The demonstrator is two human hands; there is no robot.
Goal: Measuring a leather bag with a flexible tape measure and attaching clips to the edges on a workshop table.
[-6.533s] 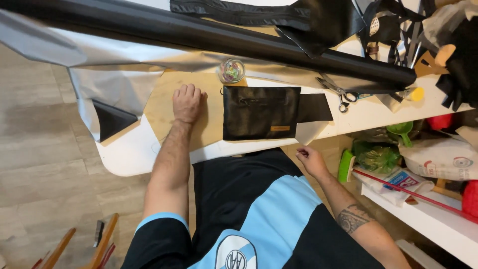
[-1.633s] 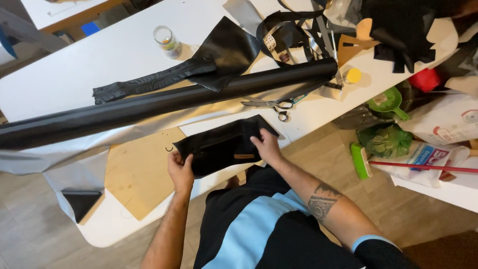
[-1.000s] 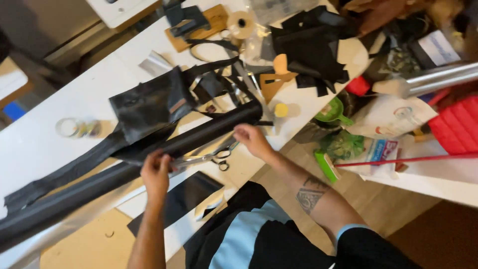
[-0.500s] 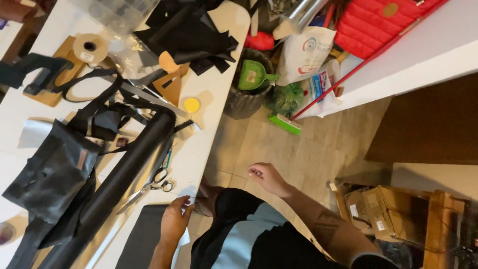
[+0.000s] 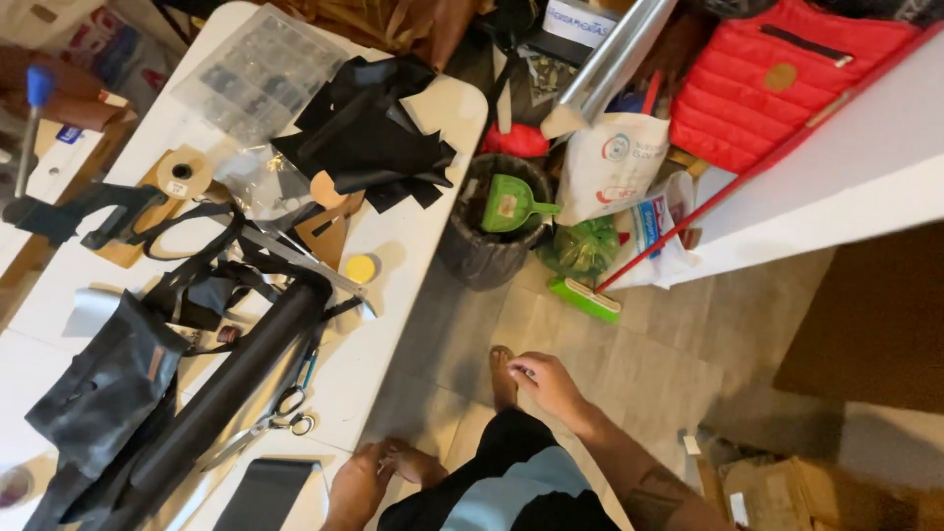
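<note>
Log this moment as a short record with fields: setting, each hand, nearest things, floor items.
setting: white worktable crowded with black material, tiled floor beside it
left hand: empty, low at the table's edge, grip hard to tell
right hand: empty, fingers loosely open, over the floor
nearest things: scissors, black roll, flat black piece
on table: black pouch, yellow cap
floor items: dark bin holding a green dustpan, green brush

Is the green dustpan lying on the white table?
No, the green dustpan sits on top of the dark bin beside the white table.
</note>
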